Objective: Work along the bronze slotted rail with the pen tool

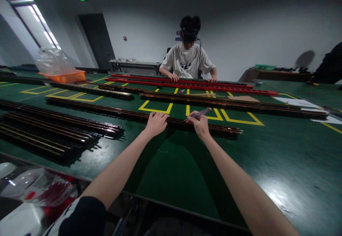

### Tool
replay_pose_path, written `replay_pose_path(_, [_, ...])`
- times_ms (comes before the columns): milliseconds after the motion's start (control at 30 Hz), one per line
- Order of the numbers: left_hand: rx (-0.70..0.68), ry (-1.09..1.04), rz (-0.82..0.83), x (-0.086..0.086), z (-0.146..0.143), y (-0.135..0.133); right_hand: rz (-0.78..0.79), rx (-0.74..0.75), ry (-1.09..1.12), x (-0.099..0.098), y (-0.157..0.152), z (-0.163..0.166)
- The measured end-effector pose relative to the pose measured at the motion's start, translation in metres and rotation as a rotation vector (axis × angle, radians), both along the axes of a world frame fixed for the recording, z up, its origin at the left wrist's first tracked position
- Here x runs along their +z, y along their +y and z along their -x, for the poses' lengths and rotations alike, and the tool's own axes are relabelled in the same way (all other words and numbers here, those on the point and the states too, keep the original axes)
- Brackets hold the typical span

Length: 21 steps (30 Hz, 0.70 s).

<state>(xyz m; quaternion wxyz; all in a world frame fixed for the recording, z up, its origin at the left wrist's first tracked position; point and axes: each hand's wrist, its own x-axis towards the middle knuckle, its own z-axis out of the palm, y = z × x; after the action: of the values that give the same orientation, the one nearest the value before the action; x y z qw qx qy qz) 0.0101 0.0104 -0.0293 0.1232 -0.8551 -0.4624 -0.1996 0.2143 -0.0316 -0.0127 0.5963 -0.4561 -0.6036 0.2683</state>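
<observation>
A long, narrow black strip with copper-coloured metal rods along it (pixel 112 112) lies crosswise on the green table in front of me. My left hand (pixel 155 125) is on its middle stretch, fingers bent over the strip and holding it down. A little to the right, my right hand (pixel 200 126) pinches a slim, greyish pen-like tool (pixel 202 113), slanted with its lower tip at the strip. Whether that tip touches the rods is too small to tell. Another similar strip (pixel 240 105) runs behind, beyond yellow tape markings (pixel 187 109).
Several more dark strips (pixel 50 132) lie at the left. Across the table a person (pixel 187 59) has both hands by long red frames (pixel 192 84). An orange bin with plastic bags (pixel 64 75) stands at the far left; white papers (pixel 298 102) lie right. A clear bottle (pixel 40 188) is lower left.
</observation>
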Motion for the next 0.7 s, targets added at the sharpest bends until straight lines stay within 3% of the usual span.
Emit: replay_pose_path(700, [0.006,0.005,0.005,-0.0013,0.0009,-0.0012,0.032,0.042,0.04,-0.0018,0.0028,-0.0007])
